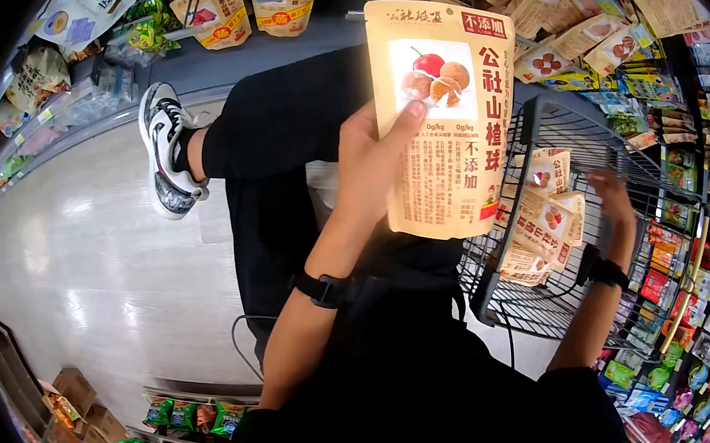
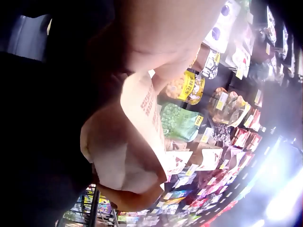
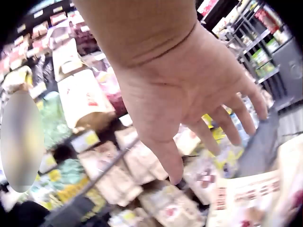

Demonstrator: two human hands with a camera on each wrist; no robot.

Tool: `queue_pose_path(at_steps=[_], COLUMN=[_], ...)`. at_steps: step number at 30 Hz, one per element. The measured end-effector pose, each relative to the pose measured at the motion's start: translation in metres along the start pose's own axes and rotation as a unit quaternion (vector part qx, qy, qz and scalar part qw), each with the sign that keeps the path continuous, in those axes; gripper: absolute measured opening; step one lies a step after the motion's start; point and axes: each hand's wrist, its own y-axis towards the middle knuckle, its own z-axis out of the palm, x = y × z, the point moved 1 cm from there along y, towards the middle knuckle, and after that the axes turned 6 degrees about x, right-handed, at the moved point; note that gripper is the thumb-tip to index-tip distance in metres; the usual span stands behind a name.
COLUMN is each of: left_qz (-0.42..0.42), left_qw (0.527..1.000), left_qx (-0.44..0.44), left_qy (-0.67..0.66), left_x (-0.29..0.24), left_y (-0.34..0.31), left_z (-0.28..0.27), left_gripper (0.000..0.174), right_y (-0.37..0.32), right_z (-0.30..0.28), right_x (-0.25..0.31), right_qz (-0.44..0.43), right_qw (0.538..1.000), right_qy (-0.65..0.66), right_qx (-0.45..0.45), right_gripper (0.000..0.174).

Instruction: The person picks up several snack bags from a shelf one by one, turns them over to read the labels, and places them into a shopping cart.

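My left hand (image 1: 372, 158) grips a tan pouch (image 1: 442, 179) with a red fruit picture, upright, thumb across its printed front. The left wrist view shows the pouch (image 2: 142, 111) from its edge, with fingers (image 2: 135, 199) curled around the far side. Over the black wire basket of a cart (image 1: 527, 313), my right hand (image 1: 613, 199) holds nothing. Its fingers are spread and relaxed in the right wrist view, where the hand (image 3: 189, 90) hangs above packages. Several similar pouches (image 1: 545, 220) lie inside the basket.
Shelves of hanging snack packs (image 1: 213, 12) curve along the top left, and more pouches (image 1: 620, 50) hang at the top right. Colourful packs (image 1: 663, 254) line the right side. A shoe (image 1: 170, 150) rests on the pale floor (image 1: 100, 255). Cardboard boxes (image 1: 74, 387) stand at the lower left.
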Motion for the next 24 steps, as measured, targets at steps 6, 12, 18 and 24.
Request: queue_pose_path(at_steps=[6,12,18,24], left_qz=[-0.002,0.005,0.001,0.002], left_qw=[1.0,0.999,0.999,0.999], left_qx=[0.006,-0.005,-0.009,-0.009], left_qy=[-0.009,-0.033,-0.04,-0.043], left_x=[0.0,0.004,0.003,0.002], left_y=[0.001,0.003,0.004,0.002], left_z=[-0.001,-0.005,-0.006,-0.006], left_gripper=[0.025,0.031,0.037,0.037], right_y=[-0.032,-0.007,0.002,-0.042], right_z=[0.057,0.095,0.087,0.035], right_x=[0.001,-0.061,-0.092,-0.004], right_qz=[0.27,0.245,0.197,-0.039], right_qw=[0.944,0.925,0.893,0.958], right_qy=[0.15,0.283,0.398,0.285], right_qx=[0.116,0.059,0.075,0.005], right_gripper=[0.09,0.097,0.043,0.015])
